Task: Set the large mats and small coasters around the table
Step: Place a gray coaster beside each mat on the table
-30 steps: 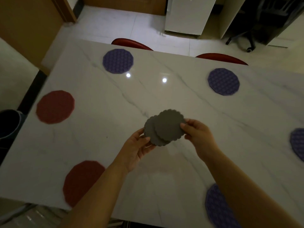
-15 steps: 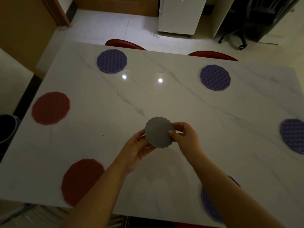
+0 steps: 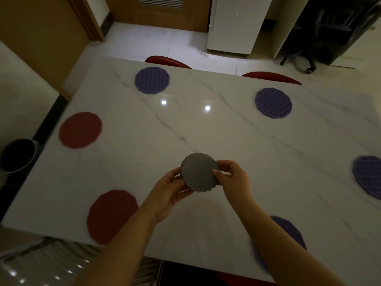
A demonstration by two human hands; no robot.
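— Six mats are down already? Where are the coasters?

— Yes: two red mats along the table's left edge, two purple mats along the far edge, one at the right edge and one at the near edge, partly hidden under my right forearm. The coasters are in my hands, a grey scalloped stack held above the middle of the table, nearer the near edge. How many are in it I cannot tell; only the top face shows.

— How are you gripping them?

— My left hand cups the stack from below and the left, fingers curled on its rim. My right hand pinches the right rim, thumb on top. Both are closed on the stack; no coaster lies on the table yet.

— Which way does the first one go?

— The stack is round, so no long axis matters. The near red mat lies left and toward me, closest to my left hand; the near purple one sits under my right arm. I'd judge my right hand should peel off the top coaster while the left keeps the rest.
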